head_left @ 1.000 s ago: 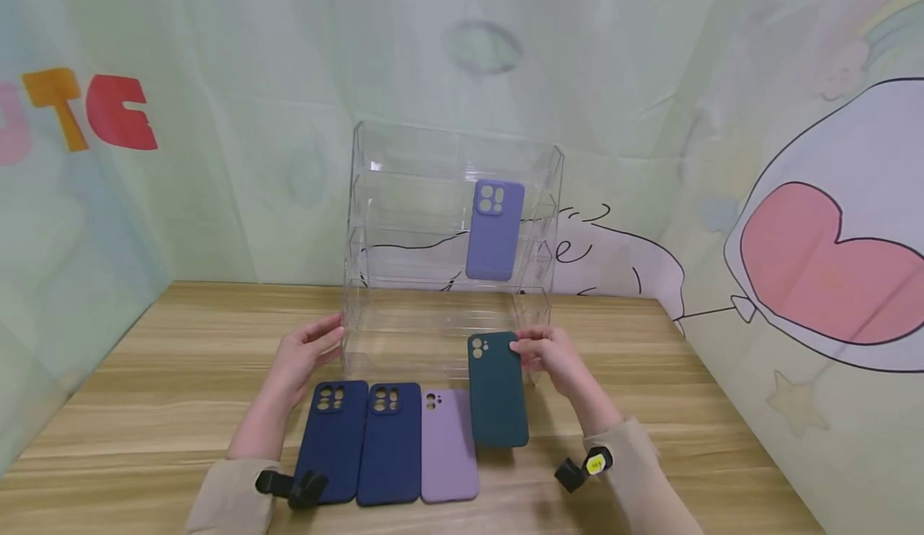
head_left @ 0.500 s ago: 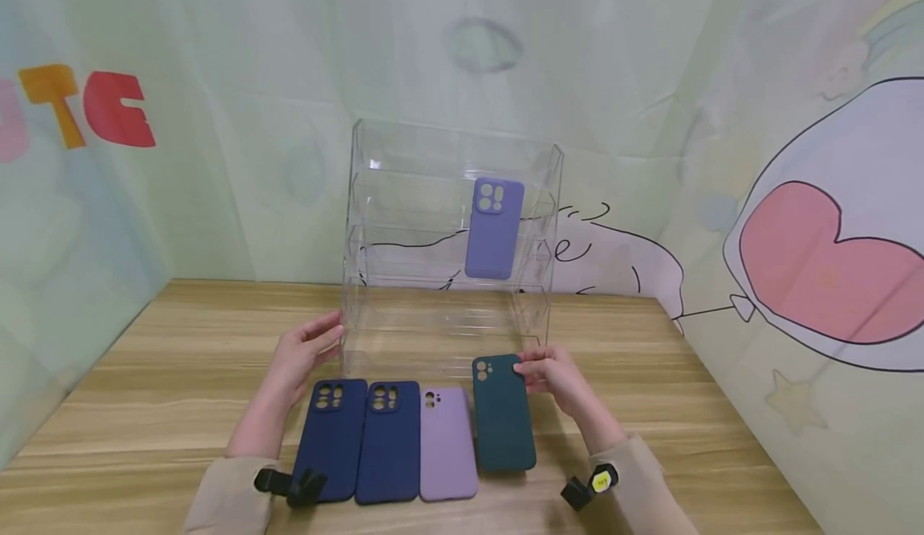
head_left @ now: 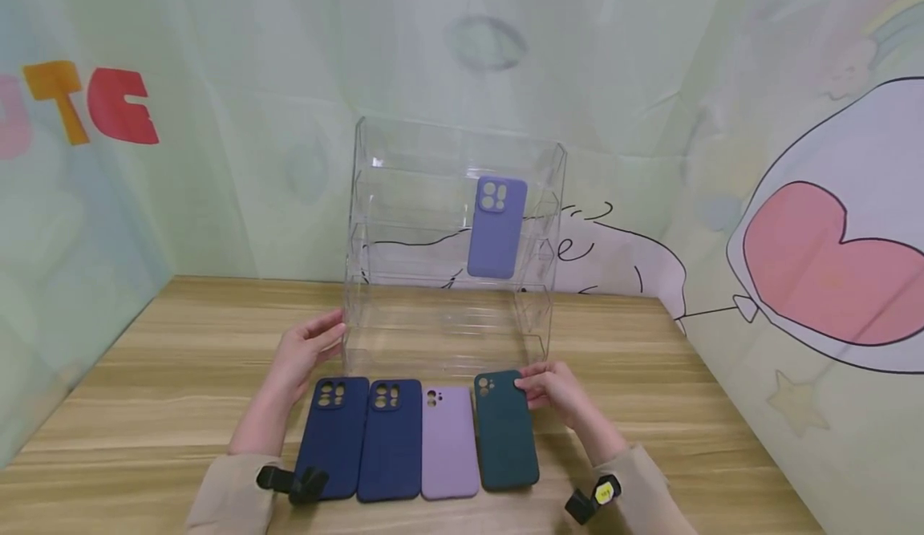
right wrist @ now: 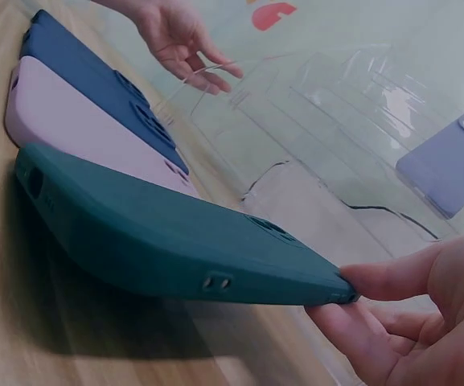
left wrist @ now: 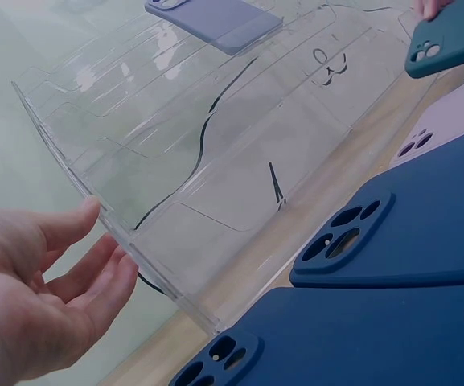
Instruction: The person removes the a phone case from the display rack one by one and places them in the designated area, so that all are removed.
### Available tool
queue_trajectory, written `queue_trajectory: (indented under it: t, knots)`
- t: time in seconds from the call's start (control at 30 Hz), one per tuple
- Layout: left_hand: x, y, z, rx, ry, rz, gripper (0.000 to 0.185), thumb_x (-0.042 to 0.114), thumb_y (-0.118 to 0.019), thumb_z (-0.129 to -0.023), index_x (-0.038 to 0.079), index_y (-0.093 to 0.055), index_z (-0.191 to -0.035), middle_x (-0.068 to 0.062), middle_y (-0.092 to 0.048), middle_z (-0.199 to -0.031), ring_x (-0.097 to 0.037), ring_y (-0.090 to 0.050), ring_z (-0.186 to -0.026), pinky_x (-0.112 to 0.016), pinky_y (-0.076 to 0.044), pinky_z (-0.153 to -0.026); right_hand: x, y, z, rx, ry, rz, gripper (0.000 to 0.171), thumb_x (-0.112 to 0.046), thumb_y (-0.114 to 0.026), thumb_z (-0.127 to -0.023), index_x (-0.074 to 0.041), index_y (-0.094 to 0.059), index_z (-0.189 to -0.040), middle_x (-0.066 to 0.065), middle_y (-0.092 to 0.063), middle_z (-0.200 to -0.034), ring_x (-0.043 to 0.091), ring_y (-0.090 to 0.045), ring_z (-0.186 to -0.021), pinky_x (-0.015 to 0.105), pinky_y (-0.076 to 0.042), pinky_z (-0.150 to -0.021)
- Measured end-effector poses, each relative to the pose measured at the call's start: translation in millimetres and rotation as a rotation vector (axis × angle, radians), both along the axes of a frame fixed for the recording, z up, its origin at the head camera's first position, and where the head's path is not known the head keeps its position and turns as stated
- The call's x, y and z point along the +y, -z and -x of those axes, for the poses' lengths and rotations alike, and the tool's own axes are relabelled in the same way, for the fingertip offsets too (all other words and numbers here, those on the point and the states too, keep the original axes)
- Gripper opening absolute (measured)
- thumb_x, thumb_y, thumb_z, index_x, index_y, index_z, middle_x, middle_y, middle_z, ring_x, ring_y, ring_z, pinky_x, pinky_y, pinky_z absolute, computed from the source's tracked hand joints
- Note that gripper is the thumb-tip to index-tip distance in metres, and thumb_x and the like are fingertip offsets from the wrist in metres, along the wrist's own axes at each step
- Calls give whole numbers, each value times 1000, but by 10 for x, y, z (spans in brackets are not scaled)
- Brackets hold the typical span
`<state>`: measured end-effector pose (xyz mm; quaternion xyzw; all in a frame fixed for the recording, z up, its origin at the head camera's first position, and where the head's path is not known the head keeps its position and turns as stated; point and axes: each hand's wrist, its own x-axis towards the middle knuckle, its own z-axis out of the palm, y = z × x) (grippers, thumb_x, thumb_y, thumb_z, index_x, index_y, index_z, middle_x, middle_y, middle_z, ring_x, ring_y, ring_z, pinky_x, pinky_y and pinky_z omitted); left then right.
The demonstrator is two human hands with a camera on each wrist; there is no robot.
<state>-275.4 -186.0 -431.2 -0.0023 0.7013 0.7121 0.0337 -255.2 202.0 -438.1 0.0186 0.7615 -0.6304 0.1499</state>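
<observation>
A dark green phone case [head_left: 507, 435] is pinched at its top right corner between the thumb and fingers of my right hand [head_left: 552, 391]. In the right wrist view the case is tilted, its near side raised over a shadow on the table. To its left lie a pink-purple phone case [head_left: 449, 447] and two navy phone cases [head_left: 391, 447], side by side. My left hand [head_left: 306, 352] is at the left side of a clear acrylic tiered rack [head_left: 433, 342], its fingertips at the edge panel. A lavender phone case [head_left: 496, 230] leans on an upper tier, right of centre.
The wooden table [head_left: 180, 374] carries everything. A pale printed curtain [head_left: 253, 118] hangs behind and beside it. The rack stands in front of the curtain, just behind the row of cases.
My right hand has brought the green case down and toward me, to the right of the pink-purple one. My left hand stays at the rack's side.
</observation>
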Motion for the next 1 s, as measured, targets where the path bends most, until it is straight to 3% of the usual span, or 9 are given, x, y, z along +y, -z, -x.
queue_trajectory:
  t: [0.17,0.5,0.7,0.9,1.0]
  knots:
    - [-6,-4,-2,8,-5,-9,59,22,-58,-100,-5,-36,-147,-7,-50,-139,9,-58,-98,-12,-52,-89,-21,34,-4,-21,0,5,33,1,-61,-88,19,-56,-114,-4,-58,-62,4,-55,-55,15,-53,-51]
    - [-8,-12,-9,12,-3,-8,59,21,-57,-100,-6,-35,-147,-3,-52,-134,9,-59,-98,-12,-52,-89,-61,119,-5,-37,37,-54,28,3,-61,-86,17,-57,-110,-3,-57,-63,6,-55,-56,15,-52,-49]
    - [-4,-14,-13,14,1,2,59,22,-57,-100,-5,-36,-147,-9,-48,-140,10,-58,-98,-11,-52,-89,-83,141,-6,-41,67,-83,25,4,-62,-85,17,-58,-107,-2,-55,-60,5,-52,-53,16,-51,-47]
    - [-14,-7,-11,16,0,-18,60,22,-58,-99,-6,-35,-147,9,-55,-123,9,-59,-99,-11,-52,-88,-111,120,-40,-25,69,-130,27,4,-63,-85,18,-58,-108,0,-57,-61,7,-55,-54,19,-53,-49]
    - [-15,-5,-9,15,0,-21,60,22,-58,-99,-6,-35,-147,8,-56,-124,9,-59,-99,-12,-52,-89,-118,119,-55,-11,68,-164,27,4,-64,-85,18,-59,-108,1,-60,-64,8,-57,-56,21,-55,-51]
